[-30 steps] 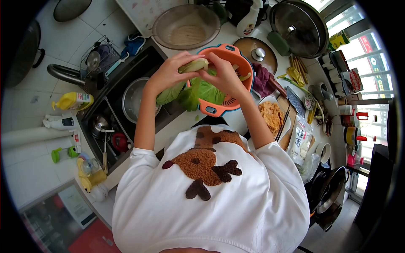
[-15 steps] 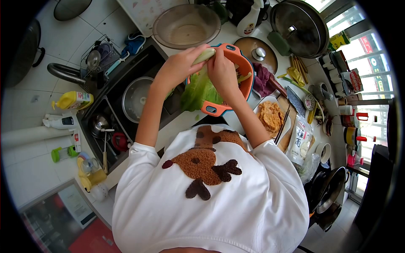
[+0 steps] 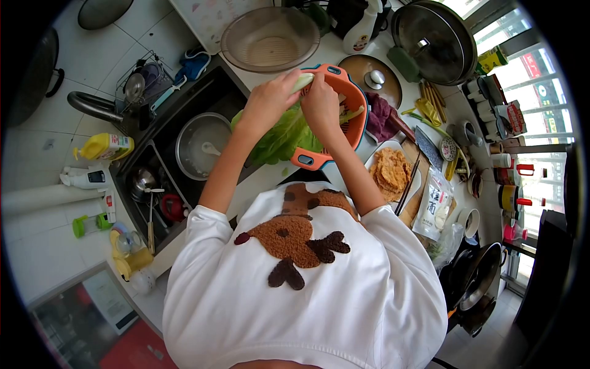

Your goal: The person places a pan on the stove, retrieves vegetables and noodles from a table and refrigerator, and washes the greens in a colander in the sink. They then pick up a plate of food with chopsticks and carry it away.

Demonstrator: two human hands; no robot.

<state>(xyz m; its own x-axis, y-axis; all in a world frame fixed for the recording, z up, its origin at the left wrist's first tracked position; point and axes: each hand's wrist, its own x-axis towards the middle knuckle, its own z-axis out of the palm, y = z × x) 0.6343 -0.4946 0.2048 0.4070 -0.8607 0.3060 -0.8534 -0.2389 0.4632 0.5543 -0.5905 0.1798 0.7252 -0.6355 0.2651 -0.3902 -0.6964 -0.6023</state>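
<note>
Both hands are over an orange colander (image 3: 310, 158) with blue-grey edges. They grip a head of lettuce (image 3: 270, 140), its pale stalk end (image 3: 302, 82) sticking up between them and its green leaves hanging down toward me. My left hand (image 3: 270, 101) is wrapped around the stalk from the left. On the other side my right hand (image 3: 321, 104) has its fingers closed at the stalk, and its fingertips are partly hidden. A pale strip of vegetable (image 3: 353, 115) lies at the colander's right rim.
Left is a dark sink (image 3: 166, 132) with a metal pot (image 3: 200, 144). A translucent basin (image 3: 270, 40) stands beyond the colander. On the right are a pan lid (image 3: 373, 79), a purple cloth (image 3: 381, 117), a plate of orange-brown minced filling (image 3: 391, 174), chopsticks (image 3: 408, 187) and a knife (image 3: 428, 146).
The lettuce leaves have swung left and spread out, now reaching over the sink's edge behind my left forearm. My left hand has shifted slightly right. Both hands keep hold.
</note>
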